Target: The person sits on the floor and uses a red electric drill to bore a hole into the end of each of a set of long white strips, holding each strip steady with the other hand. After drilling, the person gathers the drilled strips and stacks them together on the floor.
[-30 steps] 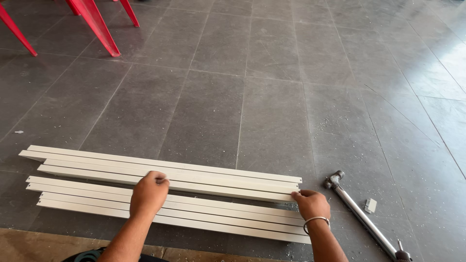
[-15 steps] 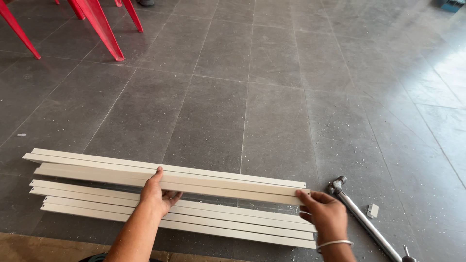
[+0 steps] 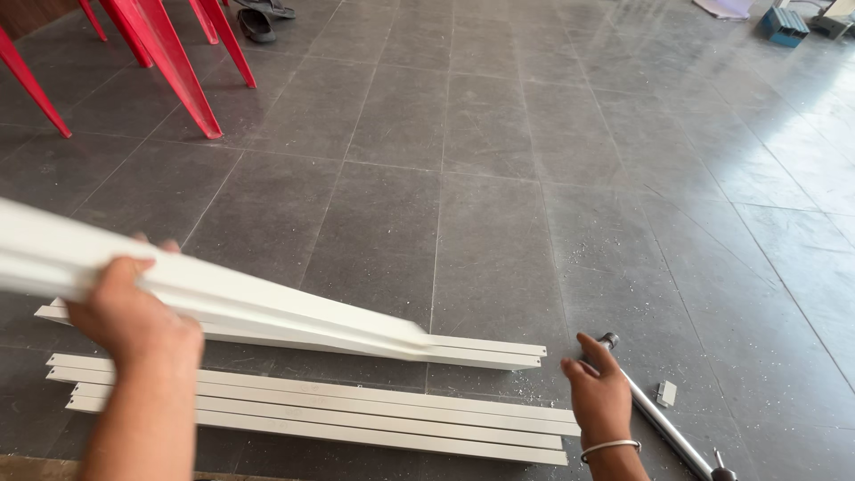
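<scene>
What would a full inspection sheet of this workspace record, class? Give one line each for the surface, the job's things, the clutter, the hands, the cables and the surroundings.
Surface: grey tiled floor, with pale dust and chips near the strips.
Job's things: one white strip lifted and tilted; more white strips lie flat side by side on the floor.
Clutter: metal rod and a small pale block at the right.
Hands: left hand grips the lifted strip; right hand open, beside the strip ends.
Cables: nothing seen.
Surroundings: red chair legs, dark sandals, blue box far right.
</scene>
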Available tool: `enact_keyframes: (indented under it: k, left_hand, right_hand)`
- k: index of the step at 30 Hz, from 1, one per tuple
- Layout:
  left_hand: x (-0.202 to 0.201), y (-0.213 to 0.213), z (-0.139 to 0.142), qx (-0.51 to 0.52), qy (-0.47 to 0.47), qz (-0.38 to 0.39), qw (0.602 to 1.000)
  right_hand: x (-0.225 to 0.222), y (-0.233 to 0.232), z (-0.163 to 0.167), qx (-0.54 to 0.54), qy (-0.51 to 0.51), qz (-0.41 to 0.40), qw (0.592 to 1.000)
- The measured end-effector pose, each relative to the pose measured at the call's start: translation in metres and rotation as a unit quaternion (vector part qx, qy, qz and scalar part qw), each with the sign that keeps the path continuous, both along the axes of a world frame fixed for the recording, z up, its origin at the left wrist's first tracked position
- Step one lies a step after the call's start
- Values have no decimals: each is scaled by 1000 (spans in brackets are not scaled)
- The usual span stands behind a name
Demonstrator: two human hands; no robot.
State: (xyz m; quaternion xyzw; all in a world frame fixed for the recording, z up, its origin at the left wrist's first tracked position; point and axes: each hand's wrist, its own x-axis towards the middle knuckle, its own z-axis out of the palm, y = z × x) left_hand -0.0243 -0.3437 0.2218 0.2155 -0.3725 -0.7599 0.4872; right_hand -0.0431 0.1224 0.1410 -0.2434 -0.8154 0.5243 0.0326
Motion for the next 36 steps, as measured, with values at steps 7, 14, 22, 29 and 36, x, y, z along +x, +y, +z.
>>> enact_keyframes:
  k: [7,14,22,29,36]
  left_hand:
    - [-27,65,79,-619,-200,-59,758]
    - [-20,129,-19,-760,-364,-320,434]
    - [-28,100,-112,-694,-504,-417,298]
    - [-23,85,-131,-675,-529,-415,304]
    - [-19,87,-140,-657,-572,-421,252]
  right_hand:
    - [10,-14,71,-195,181,-13,964]
    - [25,30,57,-491,245,-112,828]
    - [13,59,-44,-316,48,-81,944]
    - [-14,31,-77,-196,-48,-90,975]
    - [-27,39,-112,198,-115,-14,973]
